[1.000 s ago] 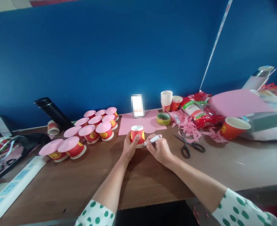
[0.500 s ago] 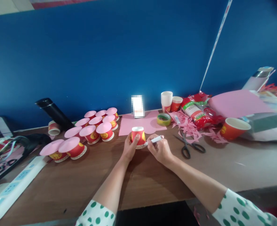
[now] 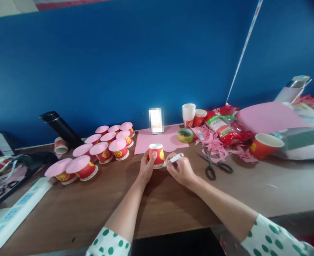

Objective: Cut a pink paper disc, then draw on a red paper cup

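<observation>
My left hand [image 3: 146, 168] is wrapped round the side of a red paper cup [image 3: 157, 157], which is upside down with its white base up and a patterned rim at the bottom. In my right hand [image 3: 182, 170] is a white marker [image 3: 176, 158], its tip at the lower right of the cup near the rim. Whether the tip touches the paper I cannot tell. Behind the cup lies a sheet of pink paper [image 3: 143, 142], with a roll of tape [image 3: 185, 135] on its right. Black-handled scissors [image 3: 212, 165] lie to the right of my right hand.
Several upturned red cups topped with pink discs [image 3: 119, 145] stand at left. A black flask [image 3: 62, 128] leans behind them, near a white power strip [image 3: 21, 209]. Stacked cups [image 3: 189, 112], pink paper scraps [image 3: 212, 142], a red packet [image 3: 221, 126] and an upright cup [image 3: 266, 145] are at right.
The marker's tip has shifted slightly left and down along the cup's rim, with my right hand following. The left hand keeps its hold on the cup.
</observation>
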`<state>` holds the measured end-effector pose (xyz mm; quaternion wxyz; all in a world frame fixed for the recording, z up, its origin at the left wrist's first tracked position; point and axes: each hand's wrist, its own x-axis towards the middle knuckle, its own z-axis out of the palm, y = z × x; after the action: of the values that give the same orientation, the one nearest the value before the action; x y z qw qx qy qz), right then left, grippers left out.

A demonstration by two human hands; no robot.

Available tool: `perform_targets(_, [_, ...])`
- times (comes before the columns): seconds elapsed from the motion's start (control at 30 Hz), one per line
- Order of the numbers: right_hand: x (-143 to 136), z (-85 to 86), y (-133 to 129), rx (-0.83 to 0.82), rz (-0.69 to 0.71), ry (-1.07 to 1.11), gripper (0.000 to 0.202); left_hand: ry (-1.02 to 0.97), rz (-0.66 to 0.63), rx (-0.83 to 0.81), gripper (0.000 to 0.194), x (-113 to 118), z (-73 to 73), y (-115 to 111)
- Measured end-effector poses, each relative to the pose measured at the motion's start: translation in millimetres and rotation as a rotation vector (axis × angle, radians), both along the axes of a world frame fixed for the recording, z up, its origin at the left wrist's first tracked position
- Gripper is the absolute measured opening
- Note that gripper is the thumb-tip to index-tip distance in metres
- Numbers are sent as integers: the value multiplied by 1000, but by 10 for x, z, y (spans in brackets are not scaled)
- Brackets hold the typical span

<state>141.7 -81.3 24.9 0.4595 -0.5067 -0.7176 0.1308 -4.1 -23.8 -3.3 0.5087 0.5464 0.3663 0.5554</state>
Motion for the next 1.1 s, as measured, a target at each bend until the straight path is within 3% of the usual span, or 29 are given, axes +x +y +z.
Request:
perform_targets(0.73, [-4,10,-3,28,-15,58,14,8,-10,-27,37,0,-26,12])
perform_targets(1.1, [-13,-20,9,5,0,30,10,-11,4,-32,38,6,34,-9])
